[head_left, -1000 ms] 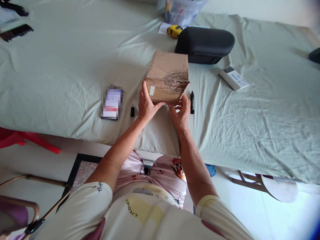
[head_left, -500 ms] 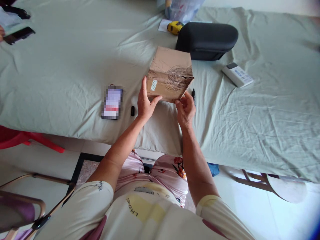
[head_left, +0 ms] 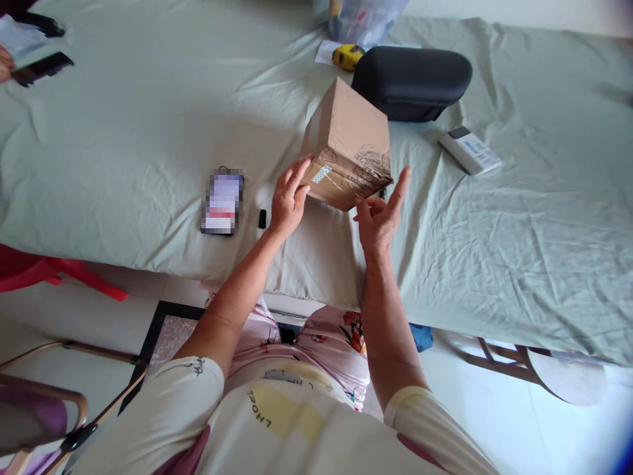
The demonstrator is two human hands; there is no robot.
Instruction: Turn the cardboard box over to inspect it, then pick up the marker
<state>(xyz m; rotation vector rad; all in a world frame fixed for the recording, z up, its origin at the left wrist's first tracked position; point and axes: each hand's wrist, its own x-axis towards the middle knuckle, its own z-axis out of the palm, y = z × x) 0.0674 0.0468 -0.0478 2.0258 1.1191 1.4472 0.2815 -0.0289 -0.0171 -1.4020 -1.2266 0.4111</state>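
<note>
A brown cardboard box (head_left: 359, 128) with dark scribbles and a small patterned sticker (head_left: 321, 173) is held between both hands, turned at an angle. My left hand (head_left: 287, 206) grips its left side, fingers along the edge and thumb below. At the lower right corner, my right hand (head_left: 380, 224) has its thumb and bent fingers against the box, its index finger stretched out past it. A black marker (head_left: 383, 193) lies mostly hidden between the box and this hand. On the cloth to the left are a black marker cap (head_left: 262, 218) and a phone (head_left: 222, 202).
Behind the box stand a black case (head_left: 413, 82), a yellow tape measure (head_left: 347, 57) and a plastic container (head_left: 363, 23). A white small box (head_left: 471, 151) lies to the right. Another person's hand (head_left: 4, 64) shows at far left, near a dark phone (head_left: 42, 68).
The box has turned and tilted, so its left side now shows. My left hand has shifted its fingers along the edge, and my right index finger has stretched out away from the box.
</note>
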